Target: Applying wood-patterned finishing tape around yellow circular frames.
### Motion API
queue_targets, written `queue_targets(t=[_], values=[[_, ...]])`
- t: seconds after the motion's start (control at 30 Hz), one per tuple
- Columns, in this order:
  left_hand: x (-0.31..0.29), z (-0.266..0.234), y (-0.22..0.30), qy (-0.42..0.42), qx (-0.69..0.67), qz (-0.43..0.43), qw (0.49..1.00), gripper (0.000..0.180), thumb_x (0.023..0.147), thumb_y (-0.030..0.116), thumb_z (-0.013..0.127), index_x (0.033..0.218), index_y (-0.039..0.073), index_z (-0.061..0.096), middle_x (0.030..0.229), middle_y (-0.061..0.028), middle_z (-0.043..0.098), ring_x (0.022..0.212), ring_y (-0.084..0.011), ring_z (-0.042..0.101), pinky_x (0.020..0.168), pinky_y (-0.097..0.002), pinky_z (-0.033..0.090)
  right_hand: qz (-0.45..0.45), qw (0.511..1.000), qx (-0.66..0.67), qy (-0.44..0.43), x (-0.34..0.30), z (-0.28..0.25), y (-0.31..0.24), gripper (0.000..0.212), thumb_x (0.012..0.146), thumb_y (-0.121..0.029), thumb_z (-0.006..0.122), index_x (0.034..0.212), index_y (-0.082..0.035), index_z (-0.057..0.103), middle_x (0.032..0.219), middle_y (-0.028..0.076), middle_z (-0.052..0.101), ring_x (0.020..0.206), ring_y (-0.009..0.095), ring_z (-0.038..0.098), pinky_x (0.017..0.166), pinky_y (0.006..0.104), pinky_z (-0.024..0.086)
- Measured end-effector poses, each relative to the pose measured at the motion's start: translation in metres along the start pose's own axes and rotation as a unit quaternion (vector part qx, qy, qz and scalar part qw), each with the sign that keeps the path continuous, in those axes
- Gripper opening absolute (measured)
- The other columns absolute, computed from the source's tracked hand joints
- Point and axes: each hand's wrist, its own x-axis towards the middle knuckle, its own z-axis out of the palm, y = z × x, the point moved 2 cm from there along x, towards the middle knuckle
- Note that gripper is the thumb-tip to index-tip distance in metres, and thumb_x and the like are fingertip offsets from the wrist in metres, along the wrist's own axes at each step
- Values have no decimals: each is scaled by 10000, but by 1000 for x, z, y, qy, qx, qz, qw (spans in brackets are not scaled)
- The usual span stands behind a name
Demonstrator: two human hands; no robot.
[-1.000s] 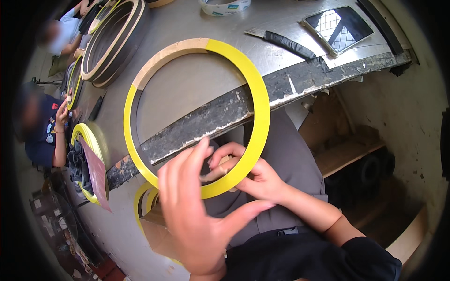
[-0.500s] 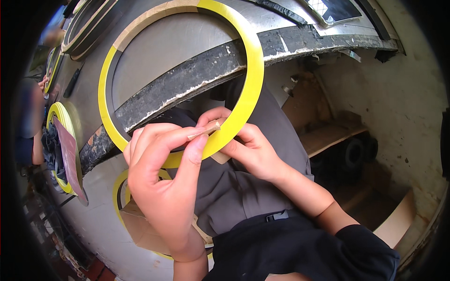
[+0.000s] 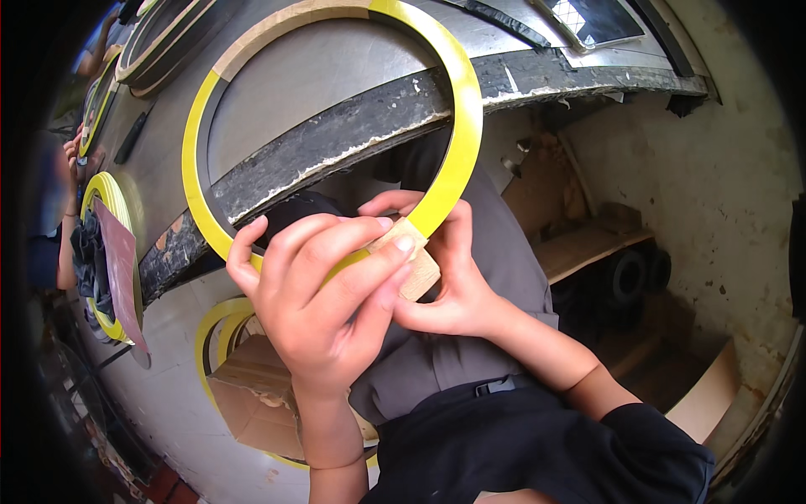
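A large flat yellow ring [image 3: 467, 109] is tilted up over my lap, its far side reaching above the worktable. A tan paper-like section [image 3: 281, 23] covers part of its far arc. On the near arc, a tan piece of tape [image 3: 420, 277] lies across the band, its loose end hanging below the inner fingers. My left hand [image 3: 323, 294] presses this tape onto the ring with closed fingertips. My right hand [image 3: 453, 290] is closed round the near right part of the ring, some fingers behind it and the thumb by the tape's end.
The metal worktable [image 3: 336, 63] has a worn black front edge [image 3: 537, 76]. At left stand stacked yellow rings [image 3: 109, 189] with a pink sheet [image 3: 122, 269], and a dark slim tool [image 3: 132, 139]. A cardboard box [image 3: 252, 378] is below. Another person's hand [image 3: 71, 151] shows far left.
The tan tape, pinched above the ring before, now lies flat across its near arc. My left hand has moved right and down onto it. The ring has shifted slightly right.
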Motion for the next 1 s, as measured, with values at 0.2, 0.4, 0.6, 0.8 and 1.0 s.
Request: queue_targets(t=[0.2, 0.4, 0.6, 0.8, 1.0], values=[[2, -2, 1, 11, 5, 7, 1000, 181, 781, 163, 768, 962, 171, 772, 1050, -4, 714, 1017, -221, 641, 1121, -472, 272, -74, 988, -133, 26, -8, -8, 4, 724, 768, -34, 797, 1296, -78, 304, 1392, 267, 409, 1279, 358, 496, 1049, 441, 438], [0, 2, 13, 34, 43, 9, 998, 233, 722, 88, 816, 938, 151, 757, 1038, -1, 718, 985, -217, 651, 1140, -503, 286, -76, 982, -166, 50, -18, -18, 15, 675, 780, -46, 810, 1287, -59, 364, 1357, 266, 447, 1254, 367, 521, 1017, 443, 459], [-5, 10, 11, 64, -9, -33, 997, 215, 732, 65, 823, 934, 109, 762, 1011, -9, 740, 938, -205, 670, 1145, -492, 290, -150, 976, -140, 71, -22, -17, 23, 751, 767, -98, 878, 1308, -89, 356, 1355, 282, 460, 1208, 390, 577, 969, 449, 511], [-3, 13, 11, 69, 10, -21, 997, 211, 743, 89, 826, 942, 122, 762, 1020, 5, 742, 924, -192, 672, 1144, -495, 282, -193, 919, -340, 53, -16, -27, 10, 552, 743, -258, 887, 1151, -80, 563, 1203, 202, 616, 877, 340, 719, 676, 362, 602], [-8, 14, 2, 83, 0, -1, 997, 261, 768, 109, 827, 1008, 143, 731, 1082, 7, 745, 937, -182, 673, 1141, -518, 295, -147, 904, -400, 34, -17, -24, 3, 462, 747, -292, 860, 1087, -50, 663, 1135, 119, 654, 796, 257, 711, 629, 326, 579]])
